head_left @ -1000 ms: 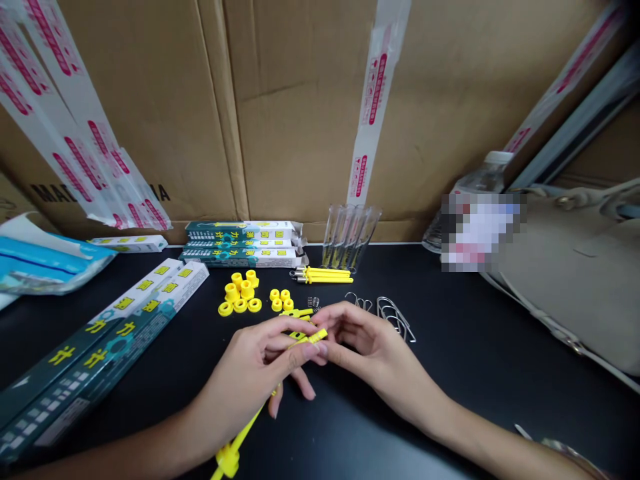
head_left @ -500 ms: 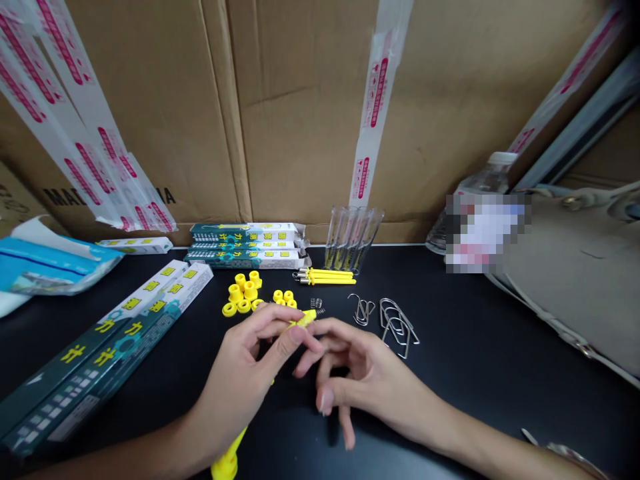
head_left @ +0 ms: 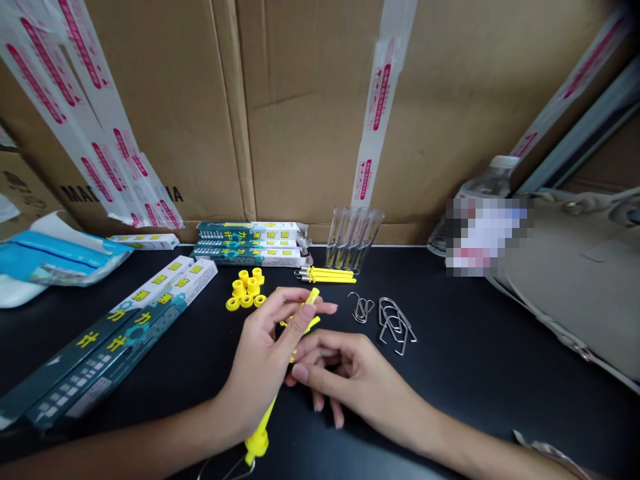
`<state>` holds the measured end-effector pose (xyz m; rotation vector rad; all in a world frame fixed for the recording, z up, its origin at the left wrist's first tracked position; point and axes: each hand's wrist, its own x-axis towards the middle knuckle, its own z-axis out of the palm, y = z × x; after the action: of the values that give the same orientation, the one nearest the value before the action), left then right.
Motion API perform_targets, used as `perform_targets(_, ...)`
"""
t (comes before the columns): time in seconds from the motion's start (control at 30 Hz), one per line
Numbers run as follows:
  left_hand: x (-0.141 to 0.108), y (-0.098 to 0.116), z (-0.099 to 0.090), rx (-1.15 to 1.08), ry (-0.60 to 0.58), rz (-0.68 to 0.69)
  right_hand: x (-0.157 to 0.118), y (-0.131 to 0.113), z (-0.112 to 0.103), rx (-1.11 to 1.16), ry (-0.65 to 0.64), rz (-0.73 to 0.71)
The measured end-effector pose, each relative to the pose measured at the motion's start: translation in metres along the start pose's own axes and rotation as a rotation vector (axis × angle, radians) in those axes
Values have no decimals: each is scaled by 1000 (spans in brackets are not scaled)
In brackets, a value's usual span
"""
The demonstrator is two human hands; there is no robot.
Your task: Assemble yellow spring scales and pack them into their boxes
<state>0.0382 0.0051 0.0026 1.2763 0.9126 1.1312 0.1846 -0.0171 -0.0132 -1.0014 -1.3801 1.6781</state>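
My left hand (head_left: pixel 267 350) is closed around a yellow spring scale rod (head_left: pixel 269 412), its thumb pressing near the upper tip. The rod slants down toward me, ending in a yellow cap with a wire hook. Beside it, my right hand (head_left: pixel 357 373) has thumb and forefinger closed at the rod's middle section, its other fingers curled below. Another yellow piece (head_left: pixel 313 324) shows just behind the fingers, partly hidden. Yellow caps and rings (head_left: pixel 246 288) stand behind my left hand. To the right lie small wire hooks (head_left: pixel 361 308) and larger wire hooks (head_left: pixel 397 325).
Yellow rods with metal ends (head_left: pixel 330 275) lie before several clear tubes (head_left: pixel 353 237). Printed narrow boxes (head_left: pixel 250 245) are stacked at the back; two long boxes (head_left: pixel 125 333) lie left. A blue packet (head_left: pixel 65 250), plastic bottle (head_left: pixel 480 183) and beige bag (head_left: pixel 575 267) flank the black table.
The yellow rod has swung more upright, and its lower cap and wire hook have come into view. My right hand has moved left and its thumb and forefinger have closed at the rod.
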Motion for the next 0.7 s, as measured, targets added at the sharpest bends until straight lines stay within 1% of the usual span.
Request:
perform_targets(0.1, 0, 0, 5, -73, -18, -4, 0, -1, 1, 4, 11, -50)
perform_targets(0.23, 3, 1, 12, -115, -61, -13, -1, -3, 0, 14, 8, -78)
perform_targets(0.37, 6, 1, 12, -91, -35, -5, -2, -8, -2, 105, 40, -112)
perform_targets(0.53, 8, 2, 8, -39, -41, -18, -3, -11, -8, 245, -8, -84)
perform_targets(0.6, 9, 2, 7, -40, -36, -2, -4, -10, -10, 269, -32, -68)
perform_targets(0.7, 10, 2, 7, -19, -17, 23, -5, -7, -12, 276, -20, -59)
